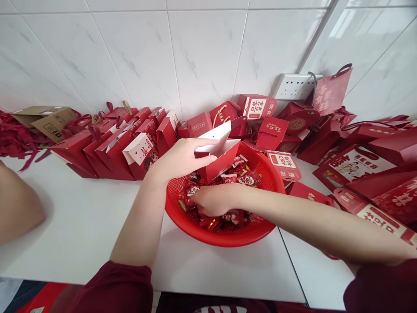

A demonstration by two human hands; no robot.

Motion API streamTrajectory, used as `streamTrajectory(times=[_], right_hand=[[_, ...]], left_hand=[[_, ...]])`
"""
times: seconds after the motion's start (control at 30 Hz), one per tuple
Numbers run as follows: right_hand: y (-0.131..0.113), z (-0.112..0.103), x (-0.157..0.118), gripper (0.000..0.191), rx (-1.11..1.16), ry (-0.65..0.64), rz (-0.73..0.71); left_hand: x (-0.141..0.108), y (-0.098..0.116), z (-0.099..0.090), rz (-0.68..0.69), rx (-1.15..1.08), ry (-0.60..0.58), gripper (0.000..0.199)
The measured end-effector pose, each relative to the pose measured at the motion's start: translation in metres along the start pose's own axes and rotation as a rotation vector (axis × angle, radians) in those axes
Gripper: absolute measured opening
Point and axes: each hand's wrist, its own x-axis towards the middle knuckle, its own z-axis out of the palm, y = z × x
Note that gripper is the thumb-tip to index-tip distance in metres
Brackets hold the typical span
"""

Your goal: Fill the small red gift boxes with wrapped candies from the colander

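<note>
My left hand [179, 158] grips a red gift box [220, 163] by its near left side, thumb and fingers on its wall. The box is tilted, its white-lined lid raised. It stands over a red plastic basket [224, 239] full of wrapped candies [249, 178]. Inside the basket, below the box, my right hand [213, 201] reaches in from the right. Its fingers are curled down among the candies, against a red and white wrapped candy [193, 190]. The fingertips are partly hidden, so what lies in them cannot be made out.
Red gift bags [112, 150] stand in a row at the left, by a cardboard box [52, 121]. More red boxes [355, 167] crowd the right side. A power strip [295, 87] is on the tiled wall. Another person's bare arm [18, 204] shows at the left edge.
</note>
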Motion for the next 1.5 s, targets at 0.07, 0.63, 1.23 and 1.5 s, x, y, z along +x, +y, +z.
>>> streamTrajectory(times=[0.07, 0.63, 1.23, 1.5], right_hand=[[0.001, -0.001, 0.019, 0.020, -0.028, -0.048, 0.017], [0.037, 0.027, 0.070, 0.027, 0.031, 0.000, -0.250], [0.023, -0.011, -0.126, 0.019, 0.232, 0.729, -0.083], [0.038, -0.012, -0.112, 0.031, -0.035, 1.483, 0.006]], left_hand=[[-0.001, -0.001, 0.000, -0.016, -0.009, -0.033, 0.048], [0.001, -0.007, -0.005, 0.059, -0.057, -0.098, 0.049], [-0.006, 0.007, -0.017, 0.166, -0.085, -0.042, 0.049], [-0.013, 0.017, -0.019, 0.087, -0.103, -0.136, 0.048]])
